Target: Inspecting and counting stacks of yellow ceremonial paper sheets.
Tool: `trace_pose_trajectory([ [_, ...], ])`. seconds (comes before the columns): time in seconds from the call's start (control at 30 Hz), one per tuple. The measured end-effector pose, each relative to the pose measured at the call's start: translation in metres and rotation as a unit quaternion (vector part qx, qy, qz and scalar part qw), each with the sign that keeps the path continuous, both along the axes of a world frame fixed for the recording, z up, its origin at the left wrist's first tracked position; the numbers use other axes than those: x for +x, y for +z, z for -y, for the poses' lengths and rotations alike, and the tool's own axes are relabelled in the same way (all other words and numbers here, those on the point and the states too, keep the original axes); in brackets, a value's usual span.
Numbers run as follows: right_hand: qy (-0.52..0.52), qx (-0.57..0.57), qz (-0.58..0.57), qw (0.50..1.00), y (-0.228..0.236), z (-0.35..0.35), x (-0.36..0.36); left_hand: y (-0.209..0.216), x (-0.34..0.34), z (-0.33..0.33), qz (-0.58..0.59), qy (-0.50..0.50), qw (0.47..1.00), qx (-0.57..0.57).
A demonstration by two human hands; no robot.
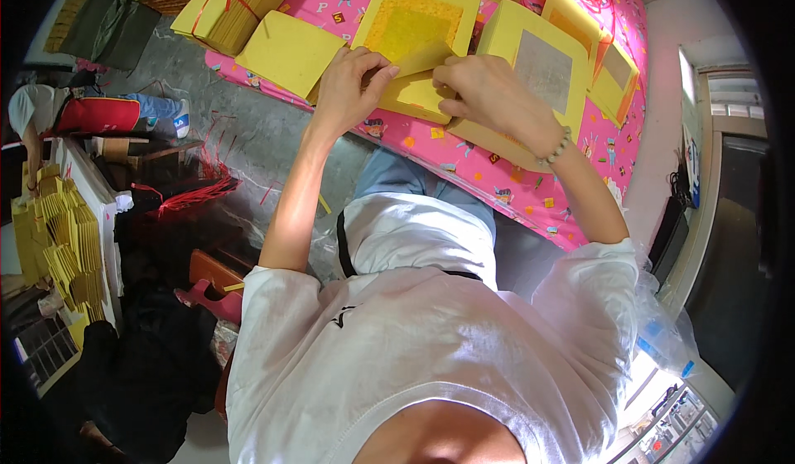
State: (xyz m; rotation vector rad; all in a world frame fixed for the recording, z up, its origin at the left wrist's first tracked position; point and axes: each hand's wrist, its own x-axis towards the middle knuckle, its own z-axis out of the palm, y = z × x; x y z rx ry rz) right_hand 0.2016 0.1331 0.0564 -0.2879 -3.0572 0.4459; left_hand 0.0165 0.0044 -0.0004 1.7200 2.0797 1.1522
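My left hand (pixel 354 85) is closed at the left end of a thin yellow paper sheet (pixel 424 58), thumb and fingers pinched together. At the sheet's right end my right hand (pixel 497 98), with a beaded bracelet at the wrist, has its fingers curled in on the paper. The sheet is lifted and bent between them, above a yellow paper stack (pixel 418 98) near the table's front edge. Behind it lies a yellow stack with an orange-patterned panel (pixel 414 21). A flat yellow stack (pixel 290 54) sits left of my left hand. Another, with a grey panel (pixel 544 71), stands beside my right hand.
Pink patterned cloth covers the table (pixel 530 191). A yellow bundle tied with red string (pixel 236 4) is at the back left, more stacks (pixel 613 83) at the right. Left on the floor are red strings (pixel 195 195) and a stool (pixel 217 278). Another person (pixel 74 112) is at far left.
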Motion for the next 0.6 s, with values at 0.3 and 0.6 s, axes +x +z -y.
trace_pose_trajectory([
  [0.3, 0.012, 0.022, 0.007, 1.000, -0.011, 0.010, -0.005, -0.001, -0.001, 0.003, -0.005, -0.011, 1.000, 0.003],
  [0.6, 0.008, 0.033, -0.019, 0.999, -0.012, 0.017, -0.012, -0.001, -0.004, 0.006, -0.029, -0.045, 0.999, 0.007],
])
